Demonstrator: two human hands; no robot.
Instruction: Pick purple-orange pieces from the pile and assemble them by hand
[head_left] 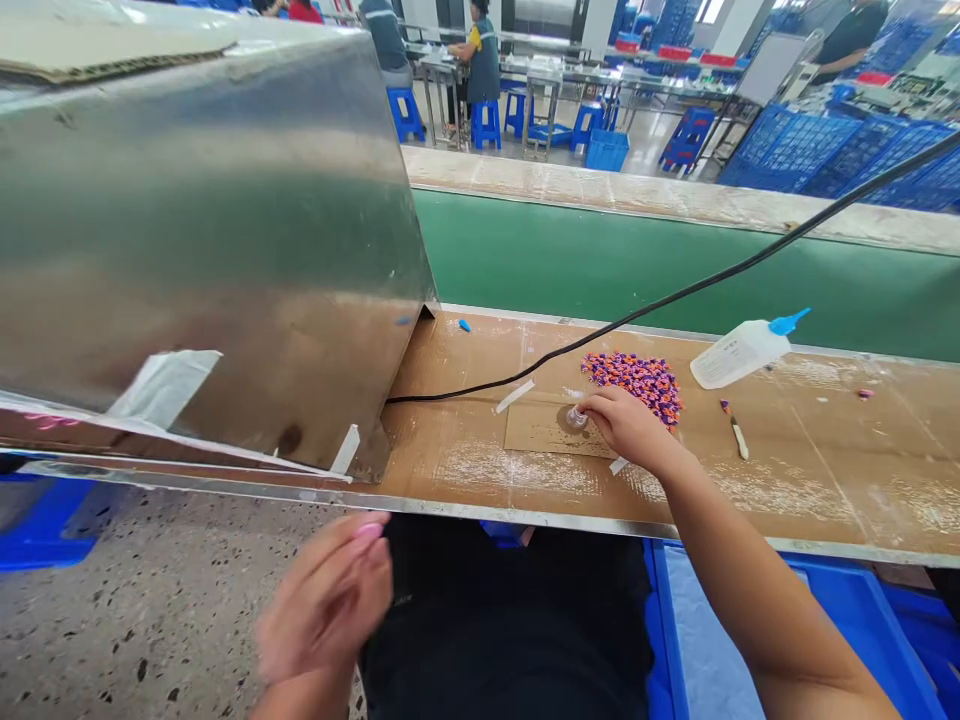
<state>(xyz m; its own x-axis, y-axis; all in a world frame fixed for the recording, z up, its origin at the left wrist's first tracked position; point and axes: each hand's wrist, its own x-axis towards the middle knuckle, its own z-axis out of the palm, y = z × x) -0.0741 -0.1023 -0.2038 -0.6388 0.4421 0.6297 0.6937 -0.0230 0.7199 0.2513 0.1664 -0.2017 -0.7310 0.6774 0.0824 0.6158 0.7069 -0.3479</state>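
My right hand (628, 425) rests on the brown cardboard-covered bench (810, 470), its fingertips pinching a small clear round piece (576, 416) on a cardboard patch. Just beyond the fingers lies a pile of small purple and orange pieces (636, 380). My left hand (330, 598) hovers blurred below the bench edge, over my lap, fingers together and nothing visible in it.
A big steel housing (210, 230) fills the left. A black cable (675, 292) runs across the bench. A white squeeze bottle with a blue tip (742, 350) lies to the right, a small stick tool (738, 434) near it. Green conveyor belt (675, 265) behind; blue bin (847, 620) below.
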